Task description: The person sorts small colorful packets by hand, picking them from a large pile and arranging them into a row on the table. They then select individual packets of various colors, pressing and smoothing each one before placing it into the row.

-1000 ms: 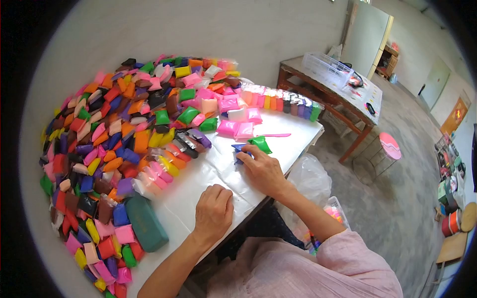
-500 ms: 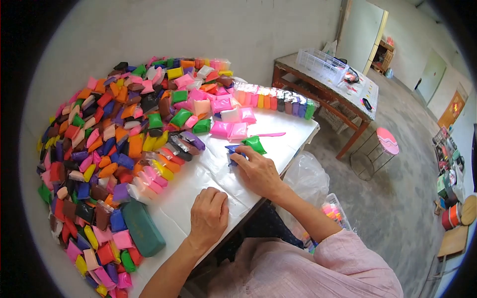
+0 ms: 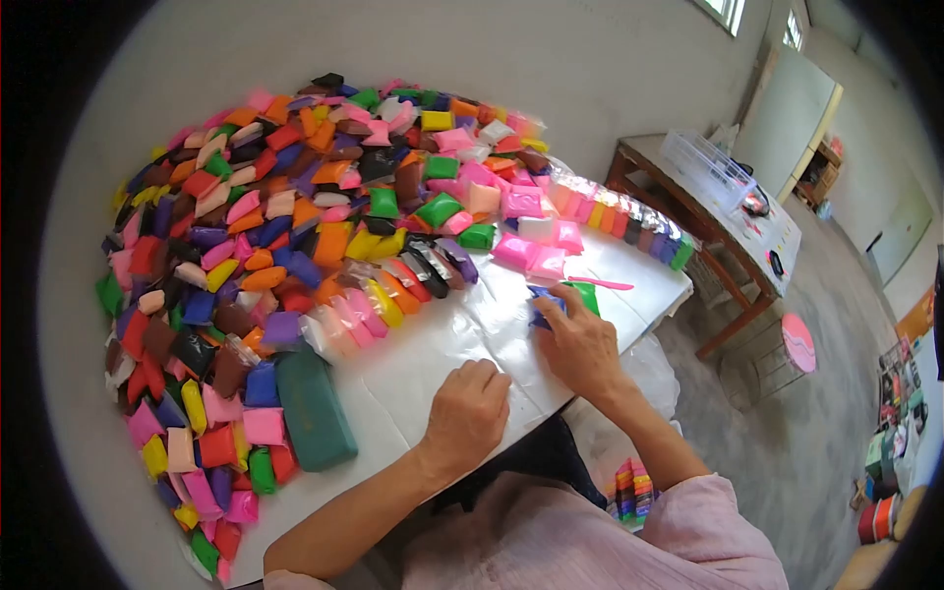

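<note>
My right hand (image 3: 578,341) rests on the white table (image 3: 433,369) with its fingers closed on a blue clay packet (image 3: 543,306). A green clay packet (image 3: 587,295) lies right beside it, touching the fingertips. My left hand (image 3: 469,411) lies on the table as a loose fist with nothing in it, nearer to me. A short row of mixed-colour packets (image 3: 393,295) stands lined up to the left of both hands. A pink plastic tool (image 3: 602,284) lies just beyond the green packet.
A big heap of coloured clay packets (image 3: 256,226) covers the left and far side of the table. A dark green case (image 3: 313,409) lies near the front edge. A packed strip of colours (image 3: 619,218) runs along the far edge. A wooden side table (image 3: 723,211) carries a white basket.
The view has swung left and down, so everything sits further right in frame. My right hand stays on the blue packet; my left fist has not visibly moved on the table.
</note>
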A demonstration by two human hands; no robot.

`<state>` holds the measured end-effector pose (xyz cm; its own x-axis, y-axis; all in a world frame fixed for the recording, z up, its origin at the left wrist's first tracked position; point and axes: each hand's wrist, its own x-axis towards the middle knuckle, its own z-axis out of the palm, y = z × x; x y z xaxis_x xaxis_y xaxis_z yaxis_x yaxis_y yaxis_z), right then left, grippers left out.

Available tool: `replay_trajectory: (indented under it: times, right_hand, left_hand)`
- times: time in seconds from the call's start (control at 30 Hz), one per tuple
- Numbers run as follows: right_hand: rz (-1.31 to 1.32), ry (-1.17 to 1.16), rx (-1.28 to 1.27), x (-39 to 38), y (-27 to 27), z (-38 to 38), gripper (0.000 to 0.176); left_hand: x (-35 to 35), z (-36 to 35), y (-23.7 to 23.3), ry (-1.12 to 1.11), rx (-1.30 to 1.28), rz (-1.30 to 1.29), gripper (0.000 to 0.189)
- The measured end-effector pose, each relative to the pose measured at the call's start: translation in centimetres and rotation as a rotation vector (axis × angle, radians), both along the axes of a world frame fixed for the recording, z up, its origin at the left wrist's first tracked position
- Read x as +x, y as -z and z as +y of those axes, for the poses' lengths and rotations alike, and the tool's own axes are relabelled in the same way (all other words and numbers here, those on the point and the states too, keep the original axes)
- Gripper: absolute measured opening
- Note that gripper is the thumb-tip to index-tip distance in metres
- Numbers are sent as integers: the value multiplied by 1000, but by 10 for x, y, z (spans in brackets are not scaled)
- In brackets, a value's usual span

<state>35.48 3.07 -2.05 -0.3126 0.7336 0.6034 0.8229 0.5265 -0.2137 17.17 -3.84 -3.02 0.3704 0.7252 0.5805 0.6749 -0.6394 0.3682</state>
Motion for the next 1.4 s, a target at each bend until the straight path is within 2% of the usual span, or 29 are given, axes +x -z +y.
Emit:
replay_trajectory:
  times: [0.1, 0.23, 0.37, 0.57, 0.8, 0.9, 0.93, 1.07, 1.17, 1.27, 1.37, 1.4]
  right_hand:
    - [15, -78, 43, -5, -32, 8, 32]
    - [-21, -116, 55, -13, -47, 58, 30]
    - [-6, -188, 30, -36, -59, 114, 18]
    - [37, -291, -151, -88, -67, 174, 20]
    - [-63, -237, -52, -156, -86, 209, 19]
    - [-71, -448, 19, -188, -80, 215, 17]
    - [-114, -525, -17, -198, -79, 215, 15]
    - [-522, -478, 219, -241, -61, 228, 14]
    - [-645, -481, 473, -254, -48, 232, 14]
    - [-760, -373, 485, -273, -44, 228, 15]
    - [-820, -374, 512, -274, -49, 226, 19]
    - [-693, -343, 514, -274, -51, 228, 19]
  left_hand:
    - [0, 0, 1, 0, 10, 2, 13]
    - [1, 1, 1, 9, 29, -2, 14]
    - [1, 2, 3, 0, 40, 29, 13]
    - [2, 2, 5, -5, 53, 30, 11]
    - [2, 2, 4, 0, 60, 6, 11]
    - [2, 3, 6, 12, 67, 14, 12]
    - [2, 3, 7, 13, 68, 13, 12]
    - [3, 3, 11, 10, 58, 10, 12]
    - [2, 2, 11, 13, 39, 22, 13]
    - [1, 2, 11, 20, 45, 14, 14]
    - [1, 2, 13, 22, 49, 13, 14]
    - [1, 2, 13, 21, 49, 16, 14]
